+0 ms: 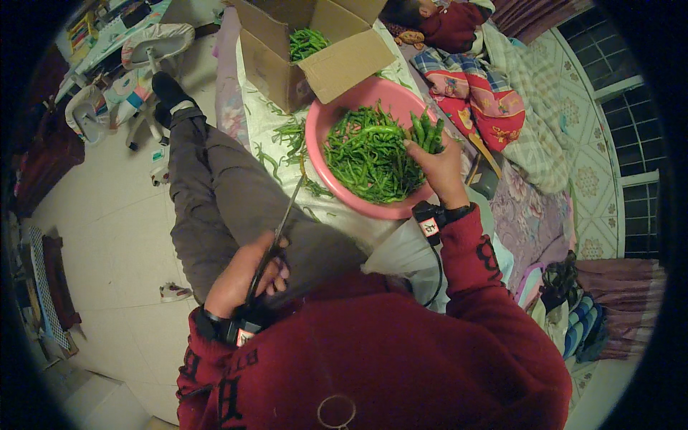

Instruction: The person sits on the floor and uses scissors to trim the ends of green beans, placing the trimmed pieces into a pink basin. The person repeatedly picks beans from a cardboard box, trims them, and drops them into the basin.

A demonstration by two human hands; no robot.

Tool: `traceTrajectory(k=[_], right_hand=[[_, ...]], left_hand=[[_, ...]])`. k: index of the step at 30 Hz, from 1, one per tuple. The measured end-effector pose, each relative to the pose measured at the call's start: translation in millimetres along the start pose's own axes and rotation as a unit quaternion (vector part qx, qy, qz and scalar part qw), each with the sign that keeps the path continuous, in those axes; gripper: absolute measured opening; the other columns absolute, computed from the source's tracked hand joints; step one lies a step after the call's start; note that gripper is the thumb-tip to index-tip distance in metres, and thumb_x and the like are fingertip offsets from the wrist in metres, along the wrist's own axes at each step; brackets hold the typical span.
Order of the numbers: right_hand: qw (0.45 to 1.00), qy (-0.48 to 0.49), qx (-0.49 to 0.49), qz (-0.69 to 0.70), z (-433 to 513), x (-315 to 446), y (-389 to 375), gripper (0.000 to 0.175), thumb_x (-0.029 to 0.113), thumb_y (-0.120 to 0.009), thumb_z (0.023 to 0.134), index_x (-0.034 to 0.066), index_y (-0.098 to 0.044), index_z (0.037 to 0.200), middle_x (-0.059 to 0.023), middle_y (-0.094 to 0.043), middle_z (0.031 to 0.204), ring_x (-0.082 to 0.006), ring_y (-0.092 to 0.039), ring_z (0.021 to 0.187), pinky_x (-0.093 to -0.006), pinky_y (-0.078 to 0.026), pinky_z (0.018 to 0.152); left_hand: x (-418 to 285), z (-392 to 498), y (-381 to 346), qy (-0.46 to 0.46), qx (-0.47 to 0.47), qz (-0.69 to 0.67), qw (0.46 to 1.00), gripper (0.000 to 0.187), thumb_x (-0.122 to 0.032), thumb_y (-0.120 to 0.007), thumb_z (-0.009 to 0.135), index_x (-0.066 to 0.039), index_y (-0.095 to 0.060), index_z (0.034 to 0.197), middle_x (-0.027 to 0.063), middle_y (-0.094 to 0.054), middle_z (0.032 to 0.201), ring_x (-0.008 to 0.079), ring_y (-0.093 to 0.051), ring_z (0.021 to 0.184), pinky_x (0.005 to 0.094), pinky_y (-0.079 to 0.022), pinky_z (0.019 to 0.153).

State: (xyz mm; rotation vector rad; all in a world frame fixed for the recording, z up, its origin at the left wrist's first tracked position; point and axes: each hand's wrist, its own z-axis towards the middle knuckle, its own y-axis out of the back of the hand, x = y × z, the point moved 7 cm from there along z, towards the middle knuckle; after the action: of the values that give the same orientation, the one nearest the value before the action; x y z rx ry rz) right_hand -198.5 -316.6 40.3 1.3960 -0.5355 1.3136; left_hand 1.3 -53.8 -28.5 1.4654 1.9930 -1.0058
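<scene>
My right hand [443, 166] grips a small bunch of green chili peppers [426, 133] over the right side of a pink plastic basin [328, 174]. Many more thin green peppers [371, 161] lie heaped in that basin. Lower down, above my lap, my left hand [250, 274] is closed around a long, thin metal tool [287, 212] with a dark handle. Its tip points toward loose peppers [290, 137] on a white woven sheet [252, 121] left of the basin. Whether it is scissors or a knife cannot be told.
An open cardboard box [346, 64] with peppers inside stands just beyond the basin, one flap over its rim. A translucent plastic bag [400, 252] lies near my right wrist. Another person [451, 24] lies beyond, near a red patterned quilt [492, 107]. A swivel chair [156, 45] stands at left.
</scene>
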Motion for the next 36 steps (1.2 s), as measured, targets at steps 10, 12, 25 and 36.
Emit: traceTrajectory(k=[10,12,25,36], right_hand=[[0.995,0.001,0.008,0.103,-15.7,26.4,-19.4,0.016,0.009,-0.067,0.081,0.0026,-0.06,0.094,0.0004,-0.061,0.078,-0.008,-0.058,0.07,-0.0224,-0.046,0.065],[0.997,0.004,0.019,0.078,-18.1,27.0,-30.9,0.016,0.008,-0.066,0.082,0.0025,-0.06,0.095,0.0001,-0.061,0.08,-0.008,-0.057,0.071,-0.0224,-0.046,0.065],[0.975,-0.106,0.147,0.129,-53.8,6.0,-59.8,0.026,0.004,-0.068,0.078,0.0012,-0.058,0.102,-0.0015,-0.063,0.087,-0.0094,-0.059,0.07,-0.0234,-0.049,0.065],[0.901,-0.183,0.303,0.25,-79.3,-3.9,-93.1,0.027,0.009,-0.067,0.077,0.0012,-0.059,0.102,-0.0008,-0.062,0.085,-0.009,-0.058,0.069,-0.0251,-0.047,0.065]], left_hand=[[-31.8,4.4,-18.3,-0.108,-0.002,0.156,0.982,0.043,-0.036,-0.026,0.099,0.0,-0.051,0.103,0.0043,-0.054,0.067,0.0108,-0.049,0.055,0.0221,-0.042,0.056],[-34.2,8.0,-20.6,-0.127,-0.014,0.111,0.986,0.046,-0.039,-0.026,0.098,0.0,-0.052,0.096,0.0033,-0.051,0.062,0.0113,-0.049,0.055,0.0227,-0.042,0.056],[-32.0,10.5,-22.6,-0.156,-0.066,0.049,0.984,0.046,-0.041,-0.023,0.098,-0.003,-0.05,0.1,0.0037,-0.048,0.056,0.0153,-0.052,0.051,0.026,-0.042,0.048],[-16.8,17.3,-24.9,-0.087,-0.032,0.044,0.995,0.051,-0.047,-0.024,0.097,-0.004,-0.051,0.107,0.0041,-0.052,0.059,0.0124,-0.049,0.046,0.0241,-0.038,0.045]])
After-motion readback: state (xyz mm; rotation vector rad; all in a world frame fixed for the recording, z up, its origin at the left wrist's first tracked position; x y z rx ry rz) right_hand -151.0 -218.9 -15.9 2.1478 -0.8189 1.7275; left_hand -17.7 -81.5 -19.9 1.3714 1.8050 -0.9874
